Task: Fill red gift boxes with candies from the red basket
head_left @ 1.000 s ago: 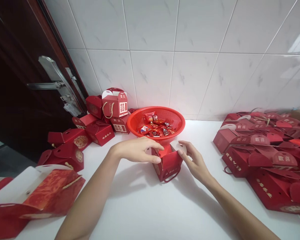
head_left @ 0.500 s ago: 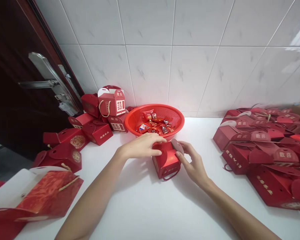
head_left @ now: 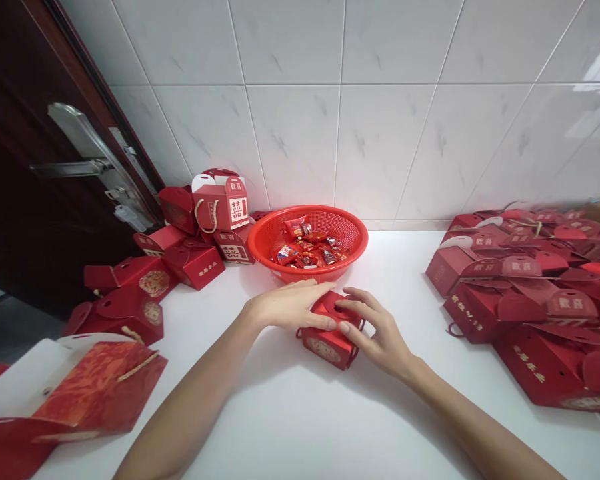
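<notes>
A small red gift box point(head_left: 329, 347) with a round gold print on its front stands on the white tabletop, its top flaps folded inward. My left hand point(head_left: 296, 305) holds it from the left, thumb along the top front edge and fingers reaching over the back. My right hand point(head_left: 375, 330) is closed on the top right, its fingers and thumb pressing at a flap. Cord handles show at the box's sides. Right behind the hands sits a red plastic basket point(head_left: 355, 257) with several wrapped candies point(head_left: 307, 250) inside.
Several red boxes point(head_left: 195, 263) are stacked at the left by a dark door point(head_left: 15, 87). A larger open red bag point(head_left: 105, 387) lies at the near left. Many red boxes point(head_left: 520, 300) crowd the right side. A tiled wall point(head_left: 290, 147) rises behind the table.
The box has been turned so its gold-printed side faces me, and it sits slightly nearer. The flap that stood up at the right is now folded down. Both hands have shifted with it.
</notes>
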Available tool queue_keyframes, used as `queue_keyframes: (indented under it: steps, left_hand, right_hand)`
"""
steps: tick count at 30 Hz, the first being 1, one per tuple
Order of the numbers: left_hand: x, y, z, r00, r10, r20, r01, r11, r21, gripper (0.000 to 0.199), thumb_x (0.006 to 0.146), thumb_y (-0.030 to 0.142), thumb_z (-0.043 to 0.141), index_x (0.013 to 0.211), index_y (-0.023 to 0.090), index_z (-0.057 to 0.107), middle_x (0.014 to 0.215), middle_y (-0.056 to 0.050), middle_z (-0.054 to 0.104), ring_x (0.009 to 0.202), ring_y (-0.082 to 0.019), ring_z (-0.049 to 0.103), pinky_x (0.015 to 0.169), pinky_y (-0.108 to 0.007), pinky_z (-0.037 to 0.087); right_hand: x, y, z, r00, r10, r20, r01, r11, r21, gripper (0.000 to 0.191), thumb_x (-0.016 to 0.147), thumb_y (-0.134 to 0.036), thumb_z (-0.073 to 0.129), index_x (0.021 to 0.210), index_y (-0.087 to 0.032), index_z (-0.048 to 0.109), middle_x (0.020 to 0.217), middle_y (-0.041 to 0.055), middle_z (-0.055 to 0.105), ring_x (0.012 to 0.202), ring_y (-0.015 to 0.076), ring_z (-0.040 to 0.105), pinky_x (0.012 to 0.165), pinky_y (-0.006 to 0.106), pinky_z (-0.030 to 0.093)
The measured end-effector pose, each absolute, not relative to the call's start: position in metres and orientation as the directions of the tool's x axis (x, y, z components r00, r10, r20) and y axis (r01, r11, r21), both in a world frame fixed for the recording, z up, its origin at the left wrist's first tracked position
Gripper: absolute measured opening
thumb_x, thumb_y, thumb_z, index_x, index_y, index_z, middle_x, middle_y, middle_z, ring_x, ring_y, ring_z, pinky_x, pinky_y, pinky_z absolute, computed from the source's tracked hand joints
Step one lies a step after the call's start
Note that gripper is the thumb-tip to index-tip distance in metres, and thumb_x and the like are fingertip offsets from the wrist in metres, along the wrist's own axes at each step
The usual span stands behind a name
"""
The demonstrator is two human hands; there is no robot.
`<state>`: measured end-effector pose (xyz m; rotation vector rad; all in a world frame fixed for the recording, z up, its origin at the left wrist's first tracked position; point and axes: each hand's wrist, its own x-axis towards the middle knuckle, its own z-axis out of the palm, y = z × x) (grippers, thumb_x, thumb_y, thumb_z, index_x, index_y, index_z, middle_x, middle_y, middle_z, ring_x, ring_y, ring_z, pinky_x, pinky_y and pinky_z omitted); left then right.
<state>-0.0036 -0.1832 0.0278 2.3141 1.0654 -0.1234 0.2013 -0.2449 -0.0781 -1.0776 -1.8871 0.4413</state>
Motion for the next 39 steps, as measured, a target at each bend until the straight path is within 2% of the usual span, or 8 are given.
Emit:
queue_keyframes:
  steps: [3,7,12,20,26,30,35,39]
  left_hand:
    - [-0.004,-0.183,0.026,0.686,0.655,-0.318,0.712,-0.513,0.48,0.071,0.086,0.061,0.061,0.146,0.025,0.047,0.125,-0.011,0.064,0.114,-0.031,0.06,0.088,-0.034,0.046]
    - [-0.009,-0.176,0.026,0.77,0.578,-0.271,0.611,-0.544,0.575,0.052,0.097,0.048,0.049,0.143,0.024,0.052,0.138,-0.009,0.062,0.122,-0.026,0.059,0.096,-0.031,0.044]
    - [-0.009,-0.171,0.023,0.701,0.625,-0.343,0.687,-0.463,0.56,0.044,0.095,0.043,0.05,0.134,0.022,0.059,0.116,-0.007,0.072,0.095,-0.022,0.068,0.076,-0.027,0.048]
    - [-0.004,-0.172,0.024,0.642,0.687,-0.34,0.746,-0.456,0.485,0.034,0.089,0.041,0.056,0.115,0.021,0.065,0.104,-0.005,0.072,0.092,-0.023,0.066,0.07,-0.028,0.045]
    - [-0.004,-0.169,0.021,0.645,0.695,-0.318,0.723,-0.419,0.55,0.034,0.083,0.041,0.061,0.11,0.02,0.067,0.091,-0.002,0.068,0.078,-0.02,0.063,0.063,-0.026,0.043]
    - [-0.004,-0.166,0.018,0.631,0.73,-0.26,0.717,-0.422,0.555,0.041,0.078,0.043,0.067,0.112,0.019,0.069,0.079,0.0,0.061,0.069,-0.018,0.057,0.058,-0.026,0.038]
    - [-0.005,-0.163,0.016,0.607,0.76,-0.232,0.706,-0.381,0.596,0.05,0.072,0.045,0.074,0.114,0.018,0.069,0.07,0.003,0.055,0.064,-0.017,0.053,0.057,-0.026,0.036]
    - [-0.006,-0.164,0.017,0.598,0.77,-0.222,0.708,-0.377,0.598,0.05,0.071,0.044,0.075,0.113,0.019,0.069,0.071,0.003,0.053,0.063,-0.017,0.053,0.059,-0.027,0.037]
  right_hand:
    - [0.203,-0.246,-0.075,-0.275,0.821,0.5,0.517,0.565,-0.643,0.045,0.092,-0.051,0.065,0.13,-0.028,0.067,0.142,0.0145,0.058,0.131,0.0325,0.056,0.107,0.051,0.05]
    - [0.206,-0.247,-0.073,-0.306,0.84,0.448,0.532,0.541,-0.651,0.049,0.091,-0.053,0.066,0.134,-0.029,0.064,0.146,0.0143,0.054,0.135,0.0338,0.053,0.109,0.054,0.047]
    - [0.205,-0.248,-0.071,-0.324,0.855,0.404,0.53,0.518,-0.671,0.047,0.092,-0.052,0.063,0.133,-0.028,0.064,0.147,0.0149,0.053,0.136,0.0332,0.053,0.109,0.052,0.047]
    - [0.206,-0.247,-0.072,-0.322,0.868,0.378,0.53,0.496,-0.688,0.047,0.093,-0.051,0.063,0.134,-0.029,0.063,0.15,0.0141,0.051,0.138,0.033,0.05,0.111,0.053,0.045]
    - [0.206,-0.246,-0.076,-0.275,0.873,0.403,0.525,0.488,-0.698,0.052,0.092,-0.055,0.062,0.135,-0.027,0.06,0.151,0.0153,0.049,0.141,0.0341,0.047,0.11,0.053,0.045]
    - [0.209,-0.244,-0.074,-0.186,0.884,0.429,0.494,0.462,-0.736,0.053,0.092,-0.055,0.061,0.134,-0.024,0.056,0.14,0.0161,0.058,0.122,0.0311,0.062,0.101,0.048,0.053]
    - [0.213,-0.242,-0.067,-0.039,0.966,0.254,0.415,0.247,-0.876,0.044,0.096,-0.058,0.048,0.121,-0.023,0.059,0.123,0.0128,0.067,0.097,0.0252,0.07,0.069,0.035,0.059]
    - [0.22,-0.239,-0.062,0.014,0.959,0.282,0.434,0.248,-0.866,0.038,0.091,-0.055,0.055,0.107,-0.021,0.06,0.112,0.0113,0.07,0.086,0.0232,0.07,0.07,0.036,0.056]
